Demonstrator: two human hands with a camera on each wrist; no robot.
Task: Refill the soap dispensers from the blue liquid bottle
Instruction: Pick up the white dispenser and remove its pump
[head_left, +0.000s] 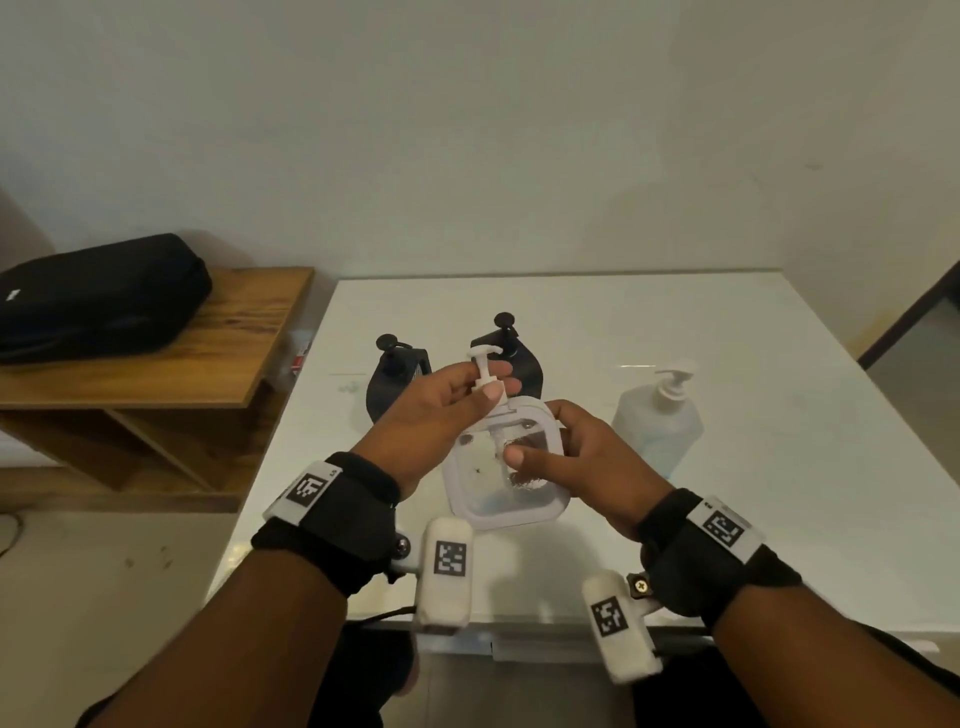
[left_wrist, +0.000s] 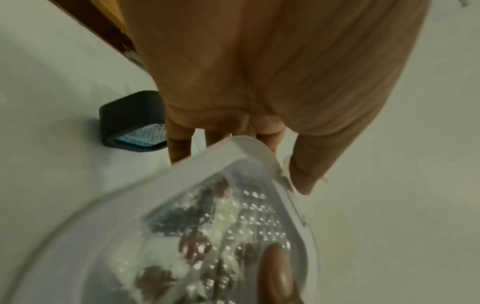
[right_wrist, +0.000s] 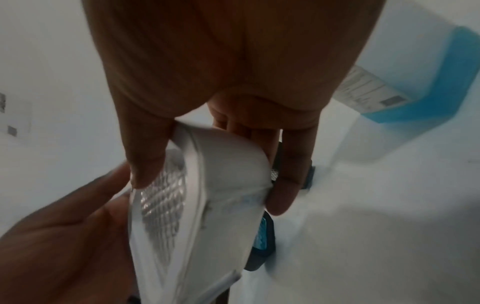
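1. Above the near middle of the white table (head_left: 675, 322), I have the white soap dispenser (head_left: 501, 467) held up between both hands, tilted, its clear textured window facing my head camera.
2. My left hand (head_left: 441, 400) pinches the white pump cap (head_left: 488, 387) at the dispenser's top, thumb in front and fingers behind; the pump's plunger sticks up past the fingertips.
3. My right hand (head_left: 582, 457) grips the dispenser's right side, thumb pressed across the clear window and fingers wrapped behind the frame.
4. How much liquid sits inside the dispenser I cannot tell; the window shows only glints, dark reflections and a faint blue tint low down.
5. The left wrist view gives the window close up (left_wrist: 221, 236), blurred, with a thumb tip at its lower right corner; the pump cap is hidden there behind my palm.
6. The right wrist view shows the dispenser's white frame edge-on (right_wrist: 228, 164), and only there can I see the blue liquid low in the bottle (right_wrist: 428, 92), beside a printed label.
7. From my head camera that blue liquid bottle (head_left: 660, 415) looks pale and frosted, standing upright to the right of my hands with its pump on.
8. Two black dispensers (head_left: 397, 374) stand behind my hands, partly covered by them; a blue-tinted window shows on one in the wrist views.
9. On the wooden shelf (head_left: 208, 353) to the left lies a black case (head_left: 98, 296).
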